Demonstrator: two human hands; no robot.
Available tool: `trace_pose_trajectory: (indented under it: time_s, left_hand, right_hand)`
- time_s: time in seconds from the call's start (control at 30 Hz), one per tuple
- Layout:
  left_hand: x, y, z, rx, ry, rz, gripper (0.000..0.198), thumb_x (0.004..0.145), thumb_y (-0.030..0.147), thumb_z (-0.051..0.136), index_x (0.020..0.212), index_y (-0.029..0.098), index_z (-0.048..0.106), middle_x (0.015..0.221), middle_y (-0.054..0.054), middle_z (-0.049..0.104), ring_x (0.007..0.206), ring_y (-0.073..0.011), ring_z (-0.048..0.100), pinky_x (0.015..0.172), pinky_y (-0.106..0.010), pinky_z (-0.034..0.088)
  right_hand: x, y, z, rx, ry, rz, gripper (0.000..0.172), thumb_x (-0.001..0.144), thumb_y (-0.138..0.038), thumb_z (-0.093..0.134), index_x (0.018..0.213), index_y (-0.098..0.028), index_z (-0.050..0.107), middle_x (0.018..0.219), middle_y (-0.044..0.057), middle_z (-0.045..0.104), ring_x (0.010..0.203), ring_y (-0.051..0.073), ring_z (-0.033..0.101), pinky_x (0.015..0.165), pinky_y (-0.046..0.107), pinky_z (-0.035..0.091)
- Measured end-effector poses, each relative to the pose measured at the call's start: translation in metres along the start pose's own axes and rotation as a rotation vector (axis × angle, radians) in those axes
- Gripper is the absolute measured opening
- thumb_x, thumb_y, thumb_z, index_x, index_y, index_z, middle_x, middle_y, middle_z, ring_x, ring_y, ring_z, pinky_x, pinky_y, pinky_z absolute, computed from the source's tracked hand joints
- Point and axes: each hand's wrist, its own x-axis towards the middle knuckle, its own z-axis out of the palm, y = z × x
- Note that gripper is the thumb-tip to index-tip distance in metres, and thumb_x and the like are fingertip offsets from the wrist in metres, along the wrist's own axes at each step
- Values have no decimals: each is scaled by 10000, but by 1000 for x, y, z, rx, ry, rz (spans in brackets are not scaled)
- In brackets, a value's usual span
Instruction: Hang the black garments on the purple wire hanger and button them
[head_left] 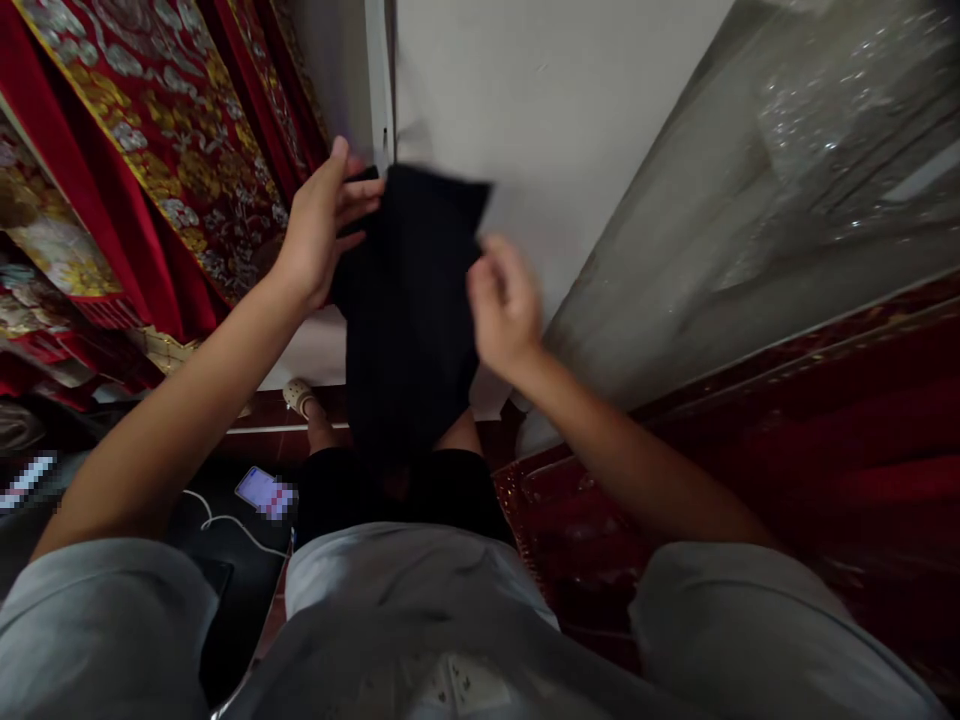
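Observation:
A piece of black cloth (412,310) hangs in front of my body, its folds too dark to make out. At its upper left edge is my left hand (322,220), with the fingers stretched and spread against the fabric. On the other side my right hand (510,305) is closed, its curled fingers pinching the right edge of the cloth. That hand is slightly blurred. The cloth's lower end falls over my black shorts (465,490) and hides part of my legs.
Red embroidered drapes (187,150) hang at the left. A pale wall (555,90) stands ahead, with clear plastic sheeting (720,200) at the right above plastic-covered red fabric (787,420). Lower left, a phone (259,488) and a white cable (240,520) lie on a black surface.

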Motion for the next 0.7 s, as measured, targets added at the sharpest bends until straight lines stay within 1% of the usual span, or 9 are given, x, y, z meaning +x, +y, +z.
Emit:
trace_pose_trajectory:
  time_s: [0.07,0.13,0.2,0.3,0.37,0.47,0.53,0.6,0.7]
  left_hand:
    - [-15,-4,-8,-24,-77,-156,302,1118,262,360,980,149,605,1023,-92,691,975,-188,718,889,-358,568]
    - [-37,-16,-18,54,-184,-211,203,1031,207,510,857,165,605,803,-51,634,732,-164,682,737,-336,562]
    - [-64,-30,-28,215,-229,-143,152,950,271,638,821,192,622,640,-7,537,563,-151,585,597,-321,503]
    - [-94,-42,-46,503,-211,50,134,856,354,708,844,221,699,644,-13,601,588,-183,593,560,-327,462]
    - [-100,-41,-59,590,-160,135,150,834,375,700,834,229,737,715,-22,671,651,-201,631,595,-338,483]
    - [-86,-36,-78,611,-57,186,154,798,386,724,804,236,764,694,-16,672,637,-191,624,615,-343,508]
    - [-69,-34,-88,628,23,221,145,773,374,747,802,235,778,638,-5,637,587,-169,574,609,-345,503]
    - [-52,-36,-94,589,100,220,131,752,338,756,805,221,782,627,1,633,564,-148,533,606,-343,489]
    - [-29,-40,-99,503,161,168,124,737,305,777,799,200,757,668,-3,662,616,-155,563,647,-356,510]
  right_hand:
    - [-24,-5,11,-10,-510,-105,571,921,-746,556,1248,-296,686,1254,97,700,1274,344,637,1054,496,549]
    - [-38,4,16,-21,-791,-156,555,926,-697,580,1340,-334,649,1330,84,686,1273,343,643,1062,507,552]
    - [-42,26,17,-87,-713,-107,506,974,-600,543,1392,-322,610,1381,97,659,1302,332,623,1118,524,513]
    - [-35,65,11,-213,-365,80,543,935,-574,598,1378,-261,606,1441,143,600,1397,356,531,1208,577,404]
    - [-28,85,5,-157,-358,245,540,881,-668,625,1222,-253,684,1354,133,647,1357,360,555,1195,583,406]
    - [-19,96,-5,105,-458,513,578,811,-819,615,907,-256,708,959,74,720,1010,295,690,983,509,565]
    - [-10,94,-9,218,-378,611,634,728,-879,659,806,-250,668,786,50,669,847,260,684,834,451,603]
    - [2,88,-10,260,-321,612,703,671,-938,653,802,-247,657,778,62,666,872,272,695,802,446,609]
    - [21,80,-7,253,-365,575,783,662,-986,605,890,-243,697,902,110,730,1049,325,704,875,511,611]
